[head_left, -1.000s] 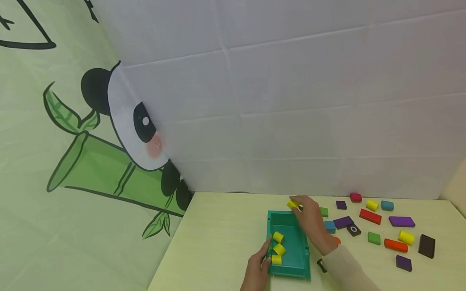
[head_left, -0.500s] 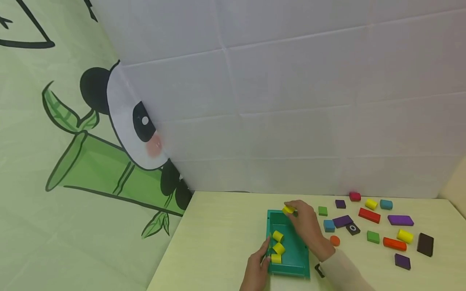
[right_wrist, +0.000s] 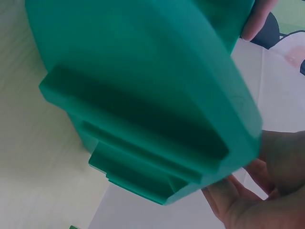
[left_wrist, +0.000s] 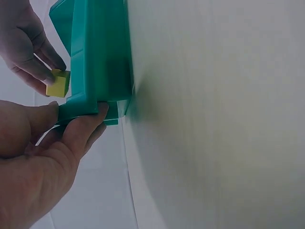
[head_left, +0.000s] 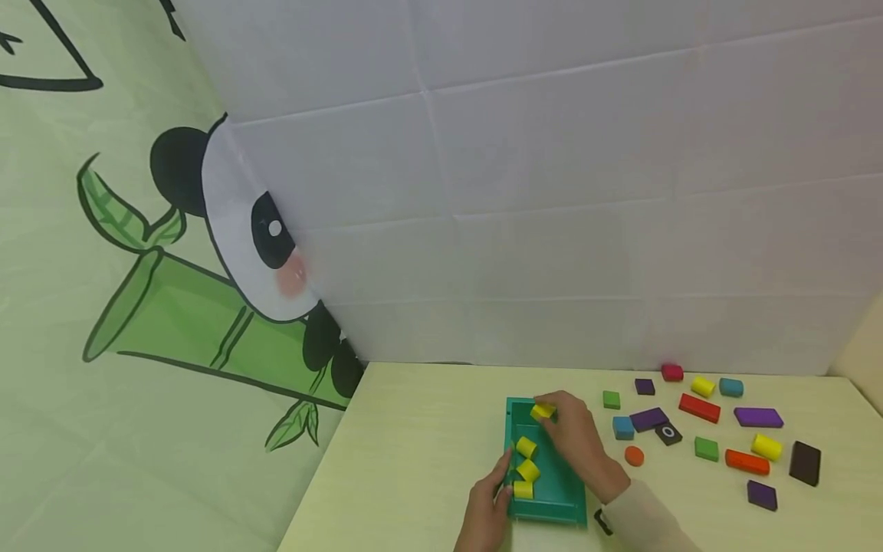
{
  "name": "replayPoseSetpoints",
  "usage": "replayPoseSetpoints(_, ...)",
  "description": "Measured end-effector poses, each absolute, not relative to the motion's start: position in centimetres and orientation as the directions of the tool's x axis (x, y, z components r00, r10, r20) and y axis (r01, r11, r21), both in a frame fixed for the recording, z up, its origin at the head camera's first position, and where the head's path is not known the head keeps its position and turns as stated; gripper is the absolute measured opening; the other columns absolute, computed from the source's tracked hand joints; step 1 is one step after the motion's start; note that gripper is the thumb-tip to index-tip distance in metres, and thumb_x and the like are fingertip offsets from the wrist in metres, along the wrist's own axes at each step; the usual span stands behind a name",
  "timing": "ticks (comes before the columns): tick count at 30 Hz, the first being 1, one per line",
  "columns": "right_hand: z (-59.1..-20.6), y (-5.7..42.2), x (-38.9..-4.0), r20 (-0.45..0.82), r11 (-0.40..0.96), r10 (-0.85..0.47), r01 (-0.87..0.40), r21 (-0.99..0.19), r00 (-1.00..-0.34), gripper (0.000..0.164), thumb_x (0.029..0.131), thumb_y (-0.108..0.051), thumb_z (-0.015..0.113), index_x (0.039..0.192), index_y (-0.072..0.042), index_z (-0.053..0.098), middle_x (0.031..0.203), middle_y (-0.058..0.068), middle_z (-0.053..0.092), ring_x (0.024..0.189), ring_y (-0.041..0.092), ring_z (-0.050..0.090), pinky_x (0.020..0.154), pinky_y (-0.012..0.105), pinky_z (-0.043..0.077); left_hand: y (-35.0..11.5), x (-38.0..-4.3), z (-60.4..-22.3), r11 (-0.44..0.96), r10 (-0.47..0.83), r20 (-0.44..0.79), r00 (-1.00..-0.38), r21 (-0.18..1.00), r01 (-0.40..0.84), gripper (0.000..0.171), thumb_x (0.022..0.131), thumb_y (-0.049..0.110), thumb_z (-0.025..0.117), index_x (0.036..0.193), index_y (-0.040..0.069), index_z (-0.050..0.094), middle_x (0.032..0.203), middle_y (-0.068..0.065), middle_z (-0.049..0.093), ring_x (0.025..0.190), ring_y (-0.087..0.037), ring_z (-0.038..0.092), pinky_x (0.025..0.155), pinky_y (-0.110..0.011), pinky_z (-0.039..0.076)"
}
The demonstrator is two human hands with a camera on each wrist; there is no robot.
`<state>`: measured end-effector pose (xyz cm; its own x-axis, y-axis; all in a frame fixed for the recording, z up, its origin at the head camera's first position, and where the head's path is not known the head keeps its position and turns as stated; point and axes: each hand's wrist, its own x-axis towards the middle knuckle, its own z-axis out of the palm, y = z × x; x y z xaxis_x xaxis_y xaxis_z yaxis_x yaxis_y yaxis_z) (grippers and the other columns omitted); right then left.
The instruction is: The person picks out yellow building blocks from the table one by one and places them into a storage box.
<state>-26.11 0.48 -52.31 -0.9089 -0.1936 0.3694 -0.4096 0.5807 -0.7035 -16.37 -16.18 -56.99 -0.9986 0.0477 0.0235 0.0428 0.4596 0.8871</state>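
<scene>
A green plastic tray (head_left: 549, 512) stands on the pale table. My left hand (head_left: 486, 502) grips its left wall; the left wrist view shows thumb and fingers on either side of the rim (left_wrist: 78, 107). Over the tray's far end, my right hand (head_left: 578, 441) pinches a yellow block (head_left: 542, 412) between thumb and fingers. That block (left_wrist: 57, 85) is also visible beside the rim in the left wrist view. Along the tray's left side lie three yellow blocks (head_left: 527, 469). Green tray wall (right_wrist: 133, 76) hides much of the right wrist view, including the held block.
Right of the tray, several loose blocks are scattered, among them a blue one (head_left: 623, 428), an orange round one (head_left: 634, 456) and a black one (head_left: 805, 463). A small dark piece (head_left: 602, 521) lies by the right sleeve. A white backdrop (head_left: 552, 192) borders the table behind.
My right hand has brought the yellow block from beyond the tray's far edge inward and left, over the tray's far end. The left hand keeps its grip on the tray.
</scene>
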Motion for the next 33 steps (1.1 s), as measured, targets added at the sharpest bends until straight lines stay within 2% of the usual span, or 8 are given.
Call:
replayPoseSetpoints(8, -53.1, 0.1, -26.2, 0.334, 0.6, -0.216, -0.395, -0.696, -0.917, 0.033, 0.074, -0.001, 0.072, 0.106, -0.008, 0.064, 0.104, 0.007, 0.061, 0.099, 0.026, 0.054, 0.086, 0.048, 0.051, -16.0, -17.0, -57.4, 0.452, 0.045, 0.0, -0.999, 0.892, 0.021, 0.054, 0.091, 0.004, 0.051, 0.138, 0.024, 0.036, 0.139, 0.011, 0.033, 0.124, -0.007, 0.03, 0.107, -0.039, 0.03)
replayPoseSetpoints(18, -53.2, -0.1, -26.3, 0.326, 0.604, -0.213, -0.386, -0.698, -0.921, 0.031, 0.075, 0.002, 0.071, 0.104, -0.004, 0.063, 0.105, 0.011, 0.061, 0.1, 0.028, 0.053, 0.086, 0.05, 0.05, -15.5, -17.2, -57.2, 0.438, 0.047, 0.022, -0.999, 0.898, 0.04, 0.053, 0.091, 0.004, 0.051, 0.139, 0.022, 0.035, 0.14, 0.008, 0.034, 0.124, -0.009, 0.03, 0.107, -0.041, 0.03)
replayPoseSetpoints(33, -54.4, -2.1, -24.5, 0.303, 0.675, -0.17, -0.335, -0.657, -0.938, 0.027, 0.078, 0.004, 0.064, 0.105, 0.002, 0.06, 0.1, 0.013, 0.059, 0.094, 0.028, 0.053, 0.083, 0.047, 0.051, -17.1, -15.9, -57.4, 0.433, 0.079, 0.015, -0.997, 0.9, 0.048, 0.053, 0.091, 0.003, 0.051, 0.138, 0.022, 0.036, 0.141, 0.008, 0.034, 0.125, -0.01, 0.029, 0.107, -0.042, 0.03)
